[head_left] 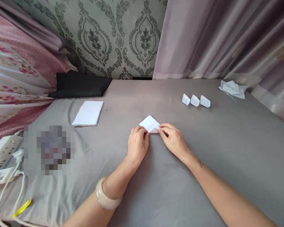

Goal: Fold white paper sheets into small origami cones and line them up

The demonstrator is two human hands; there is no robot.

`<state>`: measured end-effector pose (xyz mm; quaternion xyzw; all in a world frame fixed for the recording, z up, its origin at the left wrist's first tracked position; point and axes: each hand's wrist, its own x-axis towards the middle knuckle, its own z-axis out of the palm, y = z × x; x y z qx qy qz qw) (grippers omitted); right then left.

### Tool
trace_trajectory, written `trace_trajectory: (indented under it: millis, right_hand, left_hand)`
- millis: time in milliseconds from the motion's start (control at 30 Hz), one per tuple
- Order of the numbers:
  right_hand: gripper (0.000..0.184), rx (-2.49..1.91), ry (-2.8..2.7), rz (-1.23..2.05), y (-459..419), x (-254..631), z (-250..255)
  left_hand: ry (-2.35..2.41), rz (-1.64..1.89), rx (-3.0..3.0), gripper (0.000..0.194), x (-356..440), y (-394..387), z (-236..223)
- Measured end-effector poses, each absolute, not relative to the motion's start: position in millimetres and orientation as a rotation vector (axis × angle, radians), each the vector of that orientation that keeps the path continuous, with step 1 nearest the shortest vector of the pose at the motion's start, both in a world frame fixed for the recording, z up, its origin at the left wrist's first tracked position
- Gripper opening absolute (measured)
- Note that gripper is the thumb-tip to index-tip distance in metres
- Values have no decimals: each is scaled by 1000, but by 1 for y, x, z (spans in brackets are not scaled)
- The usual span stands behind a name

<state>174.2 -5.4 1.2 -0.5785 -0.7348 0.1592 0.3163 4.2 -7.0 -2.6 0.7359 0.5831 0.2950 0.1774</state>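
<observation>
A partly folded sheet of white paper [150, 122] lies on the grey cloth, its pointed corner facing away from me and a folded strip along its near edge. My left hand [138, 140] pinches the left end of that near edge, fingers closed. At the right end, my right hand [172, 137] grips the paper between thumb and fingers. The fingertips partly cover both ends of the fold. Beyond my right hand stand three small folded white paper shapes [195, 101] in a row.
A stack of white paper [88, 113] lies to the left, with a folded black cloth [80, 83] behind it. White power strips [4, 154] with cables and a yellow item [22, 208] are at the left edge. Crumpled white paper [233, 89] sits far right, near the curtain [215, 41].
</observation>
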Motion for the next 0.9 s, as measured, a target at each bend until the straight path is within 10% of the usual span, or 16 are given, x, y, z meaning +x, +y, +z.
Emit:
trace_trajectory:
  millis: [900]
  right_hand:
    - [15,-1725,-1879,357,9,165,0]
  left_hand:
    - [1735,815,2033,18,6,-5,-4]
